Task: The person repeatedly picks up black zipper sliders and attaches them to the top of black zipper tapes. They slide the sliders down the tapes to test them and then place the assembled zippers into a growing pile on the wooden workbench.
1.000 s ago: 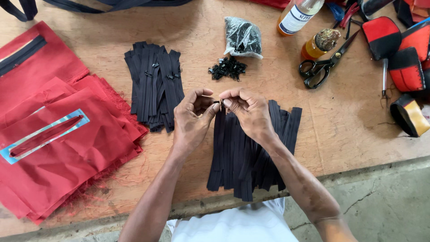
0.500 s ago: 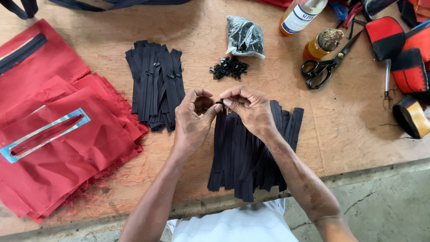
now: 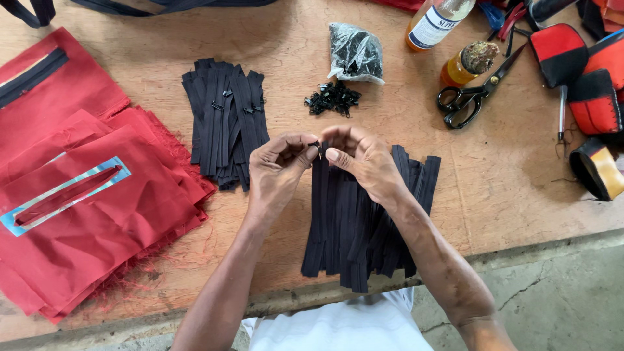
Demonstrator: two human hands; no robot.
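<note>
A small black zipper slider point(image 3: 316, 145) sits pinched between the fingertips of both hands above the near pile of black zipper strips point(image 3: 364, 227), which lies at the table's front edge. The left hand point(image 3: 276, 170) holds the slider and the top of one strip between thumb and forefinger; the right hand point(image 3: 361, 158) closes on the same spot from the other side, its thumb pressed toward the slider. Both grips are narrow and tight on that one strip end, though the fingers hide exactly how the slider meets the tape.

Behind the pile and to its left lies a second stack point(image 3: 224, 127) of black strips, some already carrying sliders. Straight behind the pile, a loose heap of sliders point(image 3: 333, 99) rests on the wooden table point(image 3: 494, 195), with a clear plastic bag point(image 3: 355, 53) of more sliders just beyond it. Left of the pile, well apart, red fabric panels point(image 3: 84, 214) are stacked, the top one showing a blue-edged slot. Behind and to the right of the pile are black-handled scissors point(image 3: 469, 99), a small amber jar point(image 3: 465, 65) touching their blades, and a bottle point(image 3: 439, 23) with a white label. Farther right, red-and-black pouches point(image 3: 572, 71) and a roll of tape point(image 3: 598, 170) crowd the table's corner.
</note>
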